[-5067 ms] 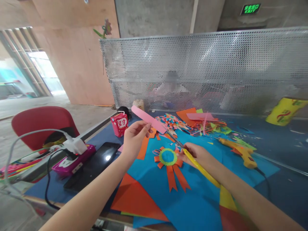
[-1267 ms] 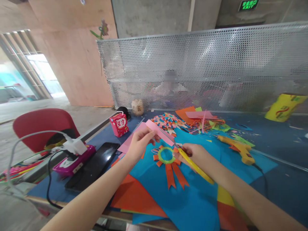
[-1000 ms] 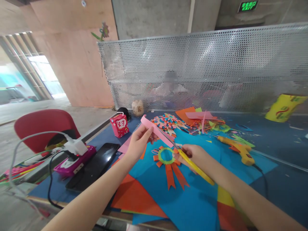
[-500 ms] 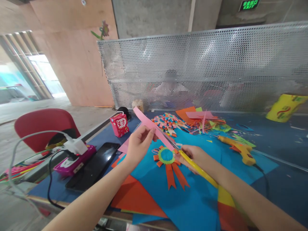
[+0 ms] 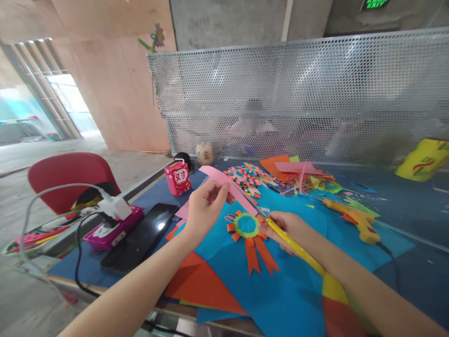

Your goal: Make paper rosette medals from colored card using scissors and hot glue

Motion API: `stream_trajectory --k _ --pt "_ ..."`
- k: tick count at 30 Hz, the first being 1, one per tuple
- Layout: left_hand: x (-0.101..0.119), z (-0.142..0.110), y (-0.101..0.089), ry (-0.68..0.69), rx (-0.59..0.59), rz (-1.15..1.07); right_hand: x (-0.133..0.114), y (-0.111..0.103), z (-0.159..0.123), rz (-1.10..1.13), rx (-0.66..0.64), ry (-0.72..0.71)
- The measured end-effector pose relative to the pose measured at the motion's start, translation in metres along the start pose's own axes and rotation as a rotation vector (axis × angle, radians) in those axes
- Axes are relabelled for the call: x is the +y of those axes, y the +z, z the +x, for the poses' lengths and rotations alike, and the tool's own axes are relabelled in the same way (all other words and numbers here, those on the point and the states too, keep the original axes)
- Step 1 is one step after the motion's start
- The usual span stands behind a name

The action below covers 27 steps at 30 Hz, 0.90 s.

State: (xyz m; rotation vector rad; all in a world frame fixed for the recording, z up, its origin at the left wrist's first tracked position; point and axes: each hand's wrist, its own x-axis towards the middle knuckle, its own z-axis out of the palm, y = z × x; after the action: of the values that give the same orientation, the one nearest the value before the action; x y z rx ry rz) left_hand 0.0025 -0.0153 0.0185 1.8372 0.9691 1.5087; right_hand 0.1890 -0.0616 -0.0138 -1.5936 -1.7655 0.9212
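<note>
A pink paper strip [image 5: 214, 175] is pinched in my left hand [image 5: 206, 208], tilted down toward the right. My right hand [image 5: 289, 229] is closed round yellow-handled scissors [image 5: 294, 245], whose metal blades lie along the strip's lower right part. How far the blades are parted I cannot tell. Below the strip, an orange and green paper rosette [image 5: 250, 241] with two notched tails rests on blue sheets [image 5: 277, 295]. Fingers of my right hand are close to the rosette's right edge; whether they touch it is unclear.
Finished-looking rosettes [image 5: 250, 175] and paper scraps [image 5: 308, 180] lie behind. A yellow glue gun [image 5: 354, 217] is at right. To the left are a drink carton [image 5: 177, 178], a phone [image 5: 142, 238] and a purple power strip [image 5: 115, 229]. A perforated metal screen [image 5: 298, 93] stands behind, a person beyond it.
The strip's far end has dropped lower and the strip lies flatter over the blades. The whole view has shifted slightly; both hands keep their hold.
</note>
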Motion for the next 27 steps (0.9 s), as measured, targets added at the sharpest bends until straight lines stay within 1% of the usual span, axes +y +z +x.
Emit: stream_trajectory --k 3,14,17,22,27 --pt "0.0 0.0 -0.001 -0.007 -0.008 -0.009 0.0 0.0 0.0 -0.003 -0.001 0.019" --pt "-0.002 0.002 -0.002 -0.035 -0.031 -0.024 -0.007 0.0 -0.004 -0.052 0.012 0.019" --pt "-0.004 0.003 -0.002 -0.03 -0.048 -0.049 -0.006 0.0 -0.003 -0.035 0.032 0.006" --pt "-0.005 0.002 0.001 -0.044 -0.103 -0.095 0.001 0.002 0.0 0.001 0.029 -0.039" --pt "-0.005 0.002 0.002 -0.028 -0.096 -0.07 0.004 0.002 0.0 -0.027 0.057 -0.039"
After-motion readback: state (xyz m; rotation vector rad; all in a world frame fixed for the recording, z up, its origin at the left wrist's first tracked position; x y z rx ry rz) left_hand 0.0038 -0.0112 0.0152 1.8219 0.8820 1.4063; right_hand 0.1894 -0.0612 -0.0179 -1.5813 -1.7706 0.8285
